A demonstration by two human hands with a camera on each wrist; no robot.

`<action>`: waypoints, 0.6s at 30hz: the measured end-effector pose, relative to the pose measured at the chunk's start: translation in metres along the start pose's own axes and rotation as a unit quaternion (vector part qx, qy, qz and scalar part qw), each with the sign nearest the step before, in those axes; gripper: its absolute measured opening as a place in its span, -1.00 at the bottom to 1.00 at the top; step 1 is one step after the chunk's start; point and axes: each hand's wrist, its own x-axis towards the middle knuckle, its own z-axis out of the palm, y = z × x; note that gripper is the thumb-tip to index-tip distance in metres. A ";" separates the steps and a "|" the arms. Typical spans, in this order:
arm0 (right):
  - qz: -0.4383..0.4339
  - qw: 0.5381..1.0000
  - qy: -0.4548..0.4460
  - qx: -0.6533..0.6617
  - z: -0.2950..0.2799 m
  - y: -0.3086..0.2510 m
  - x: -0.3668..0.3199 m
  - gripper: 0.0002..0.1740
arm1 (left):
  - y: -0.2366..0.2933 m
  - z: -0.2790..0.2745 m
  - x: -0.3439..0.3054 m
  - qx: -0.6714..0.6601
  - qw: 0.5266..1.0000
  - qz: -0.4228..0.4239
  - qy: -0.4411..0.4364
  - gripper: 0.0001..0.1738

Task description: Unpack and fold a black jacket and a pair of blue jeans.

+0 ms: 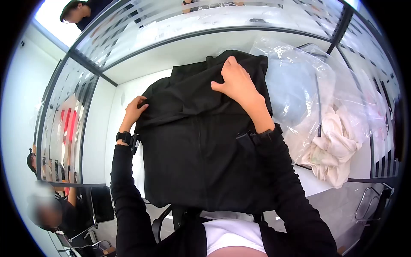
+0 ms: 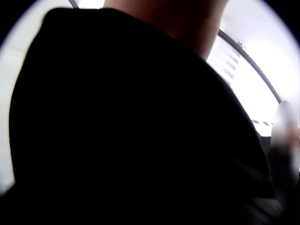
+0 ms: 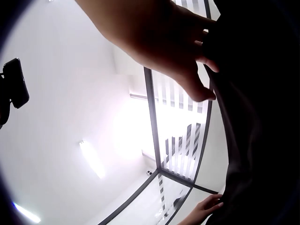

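Left hand (image 1: 135,109) touches black cloth (image 1: 180,150), grip unclear; right hand (image 1: 239,82) rests there thumb-out, its wrist view alone catching a ceiling light (image 3: 92,159)!

The fabric (image 1: 199,145) lies on the table (image 1: 130,88). The plastic bag (image 1: 295,90) lies to its right. The bundled cloth (image 1: 336,147) lies farther right.

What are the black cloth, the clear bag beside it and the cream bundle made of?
Black cloth: probably woven fabric, matte; it drapes in soft folds, but the fibre can't be told.
Clear bag: seemingly thin plastic film, glossy; it's see-through, with creases and bright glints.
Cream bundle: soft fabric by its crumpled folds, dull in finish, perhaps cotton.
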 end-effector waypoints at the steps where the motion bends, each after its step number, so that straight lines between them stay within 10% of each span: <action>1: 0.009 1.000 0.022 0.010 -0.001 0.002 0.000 -0.68 | 0.005 -0.001 -0.002 0.008 1.000 -0.022 -0.005 -0.66; 10: 0.082 0.990 0.115 -0.011 -0.018 0.041 0.010 -0.71 | -0.002 0.008 0.011 0.181 0.976 -0.030 0.115 -0.35; 15: 0.159 0.981 0.073 -0.084 -0.016 0.067 0.004 -0.79 | 0.000 -0.003 0.023 -0.012 0.976 -0.210 0.048 -0.01; 18: 0.201 0.970 0.087 -0.108 -0.025 0.061 0.003 -0.80 | 0.013 -0.013 0.026 -0.055 0.974 -0.219 0.002 -0.42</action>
